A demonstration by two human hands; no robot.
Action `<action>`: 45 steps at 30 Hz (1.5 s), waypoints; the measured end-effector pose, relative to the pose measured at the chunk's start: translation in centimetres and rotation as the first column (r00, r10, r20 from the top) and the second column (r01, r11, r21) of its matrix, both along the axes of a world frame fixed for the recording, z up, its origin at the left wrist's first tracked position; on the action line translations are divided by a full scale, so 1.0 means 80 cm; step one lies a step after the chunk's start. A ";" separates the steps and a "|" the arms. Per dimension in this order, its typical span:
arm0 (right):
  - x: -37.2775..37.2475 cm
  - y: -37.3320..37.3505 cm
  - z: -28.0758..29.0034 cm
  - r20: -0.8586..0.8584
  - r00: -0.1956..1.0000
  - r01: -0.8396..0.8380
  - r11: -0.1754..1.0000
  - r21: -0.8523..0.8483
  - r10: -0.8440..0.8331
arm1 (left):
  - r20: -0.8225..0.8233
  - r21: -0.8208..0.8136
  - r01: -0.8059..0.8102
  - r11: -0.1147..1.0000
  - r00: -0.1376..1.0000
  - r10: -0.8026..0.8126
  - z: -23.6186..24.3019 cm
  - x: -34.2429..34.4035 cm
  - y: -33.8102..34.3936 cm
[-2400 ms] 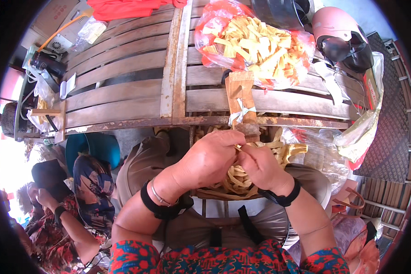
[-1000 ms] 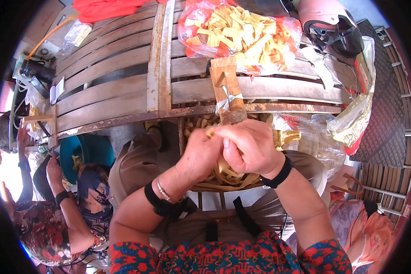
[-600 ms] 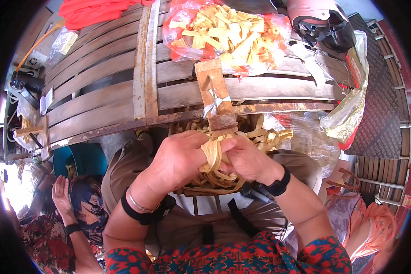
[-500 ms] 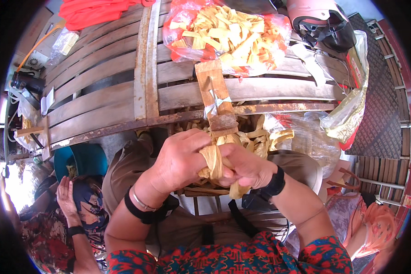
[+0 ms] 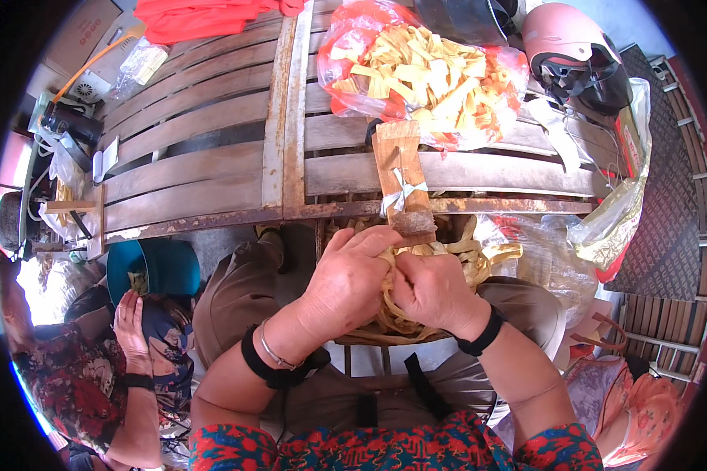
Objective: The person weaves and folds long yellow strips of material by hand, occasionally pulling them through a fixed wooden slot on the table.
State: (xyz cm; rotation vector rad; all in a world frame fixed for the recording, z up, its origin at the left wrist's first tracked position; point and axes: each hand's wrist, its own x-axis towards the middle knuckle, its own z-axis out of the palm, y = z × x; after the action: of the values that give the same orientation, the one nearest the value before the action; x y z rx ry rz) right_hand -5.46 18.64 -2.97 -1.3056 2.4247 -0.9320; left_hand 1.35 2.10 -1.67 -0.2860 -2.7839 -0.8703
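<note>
Over the strip-filled container between my knees, both hands are closed and close together at the lower end of a narrow wooden board (image 5: 401, 177). My left hand (image 5: 352, 275) grips a pale yellow, flat, leaf-like strip (image 5: 388, 286), its fingers curled over the top near the board. Pressed against the other side, my right hand (image 5: 436, 289) holds the same strip with its fingers folded in. Much of the strip is hidden by my hands. A whitish cloth tie is knotted around the board, which juts over the table's edge. Loose yellow strips (image 5: 473, 255) show beyond my hands.
On the slatted table (image 5: 188, 173) lies a red-and-clear plastic bag (image 5: 346, 55) heaped with yellow strips. A pink helmet (image 5: 558, 31) stands far right. Red cloth (image 5: 196, 20) lies far left. Beside a teal bucket (image 5: 173, 263), another person's hand (image 5: 131, 326) holds something small.
The view has shifted, so the table appears farther right and lower. My hands have drawn up against the board's lower end, and the strip loop seen earlier between them is now mostly covered.
</note>
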 end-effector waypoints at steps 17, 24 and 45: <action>-0.015 0.001 0.027 0.999 0.034 0.291 0.956 -0.035 0.026 | 0.376 0.907 -0.421 -0.010 0.820 -0.432 0.002 -0.007 -0.029; -0.033 0.015 0.019 0.726 0.668 0.369 0.920 -0.129 -0.166 | 0.384 0.903 -0.416 -0.106 0.894 -0.233 -0.007 -0.006 -0.017; -0.032 -0.010 0.019 -0.173 0.976 -0.204 0.824 -0.528 0.131 | 0.777 0.629 -0.632 0.452 0.529 -0.341 0.007 -0.007 0.025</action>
State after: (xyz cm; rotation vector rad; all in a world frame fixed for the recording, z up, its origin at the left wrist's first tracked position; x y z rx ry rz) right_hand -7.99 17.85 -1.43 -1.7786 2.1524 -1.6084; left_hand 0.75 4.10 -1.10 0.8694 -2.2559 -2.8495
